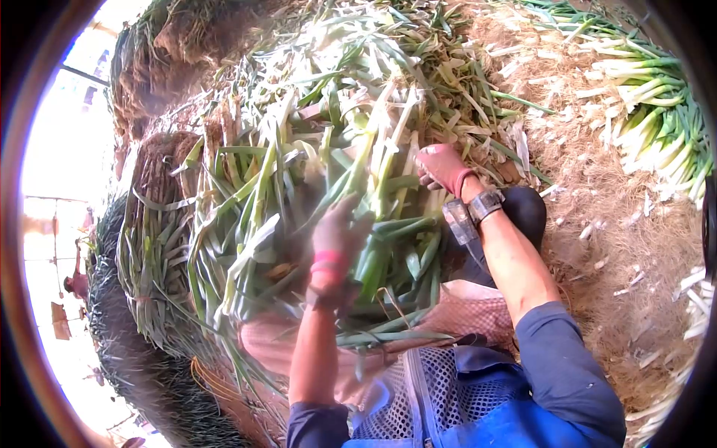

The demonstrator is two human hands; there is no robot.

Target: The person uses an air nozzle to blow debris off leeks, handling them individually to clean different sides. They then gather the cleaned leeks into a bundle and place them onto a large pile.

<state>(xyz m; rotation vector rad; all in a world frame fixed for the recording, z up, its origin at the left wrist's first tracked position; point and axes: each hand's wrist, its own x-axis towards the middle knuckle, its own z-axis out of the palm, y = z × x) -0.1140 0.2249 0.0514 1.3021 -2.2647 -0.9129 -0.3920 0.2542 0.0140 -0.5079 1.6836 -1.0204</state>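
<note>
My left hand [337, 237], in a pinkish glove, grips a thick bunch of green onions [388, 224] lying across my lap, green leaves toward me. My right hand [442, 169], in a red glove with a watch on the wrist, presses on the white stalk end of the same bunch, fingers curled around the stalks. A big loose heap of onion leaves and stalks [328, 89] lies just beyond both hands.
Trimmed white-and-green onions [657, 112] lie stacked at the far right on straw-covered ground [597, 224]. Bundled onions with roots [153, 246] are piled at the left. A dark boot [526, 209] shows beside my right wrist. A distant person [75, 280] stands at the left edge.
</note>
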